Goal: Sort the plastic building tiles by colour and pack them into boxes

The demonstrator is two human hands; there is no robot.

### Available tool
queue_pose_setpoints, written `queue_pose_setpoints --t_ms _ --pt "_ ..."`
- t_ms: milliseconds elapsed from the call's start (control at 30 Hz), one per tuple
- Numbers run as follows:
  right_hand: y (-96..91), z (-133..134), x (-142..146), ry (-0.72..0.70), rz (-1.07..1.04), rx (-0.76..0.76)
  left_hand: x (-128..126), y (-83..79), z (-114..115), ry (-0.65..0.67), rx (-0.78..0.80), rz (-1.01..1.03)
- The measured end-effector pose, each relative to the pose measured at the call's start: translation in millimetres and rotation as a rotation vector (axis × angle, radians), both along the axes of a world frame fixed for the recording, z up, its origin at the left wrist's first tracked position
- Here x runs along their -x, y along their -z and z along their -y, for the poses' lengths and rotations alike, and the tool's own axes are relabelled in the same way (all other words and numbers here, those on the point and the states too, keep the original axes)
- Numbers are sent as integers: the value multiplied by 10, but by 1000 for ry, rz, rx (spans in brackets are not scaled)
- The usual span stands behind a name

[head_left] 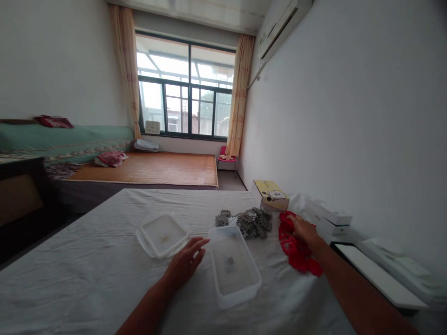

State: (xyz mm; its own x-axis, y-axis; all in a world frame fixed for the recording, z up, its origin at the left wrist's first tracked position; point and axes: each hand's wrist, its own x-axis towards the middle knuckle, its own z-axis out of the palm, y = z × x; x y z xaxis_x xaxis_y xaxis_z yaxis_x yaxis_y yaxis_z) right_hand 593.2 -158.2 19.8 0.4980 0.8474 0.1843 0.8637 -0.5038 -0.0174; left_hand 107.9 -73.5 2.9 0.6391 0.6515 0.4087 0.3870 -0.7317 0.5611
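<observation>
- On the white cloth (80, 274), our empty left hand (185, 264) spread loosely beside the clear container (239, 298), perhaps to steady it
- Our right hand (307, 231) lay on the red pieces (299, 260); we couldn't tell whether its fingers gripped any
- Grey pieces (253, 222) sat heaped behind the container, likely for easy reach, their outlines blurred

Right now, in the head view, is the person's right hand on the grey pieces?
No, the right hand is at the red pieces, to the right of the grey pieces.
</observation>
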Motion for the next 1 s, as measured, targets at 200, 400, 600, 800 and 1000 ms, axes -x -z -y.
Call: queue_pose_setpoints --t_ms 200,400,600,800,1000 --pt "-84 223 11 -50 92 -21 15 -27 69 74 -16 -10" --pt "-527 203 607 -246 56 -413 -33 -31 121 102 -34 -21" --pt "-589 32 2219 -683 -387 -501 -39 -64 167 108 -54 -26" --pt "-259 -78 2731 -797 -565 -269 1 -122 202 120 -34 -29" --pt "-432 197 2558 -797 -747 -139 -14 -124 197 125 -7 -23"
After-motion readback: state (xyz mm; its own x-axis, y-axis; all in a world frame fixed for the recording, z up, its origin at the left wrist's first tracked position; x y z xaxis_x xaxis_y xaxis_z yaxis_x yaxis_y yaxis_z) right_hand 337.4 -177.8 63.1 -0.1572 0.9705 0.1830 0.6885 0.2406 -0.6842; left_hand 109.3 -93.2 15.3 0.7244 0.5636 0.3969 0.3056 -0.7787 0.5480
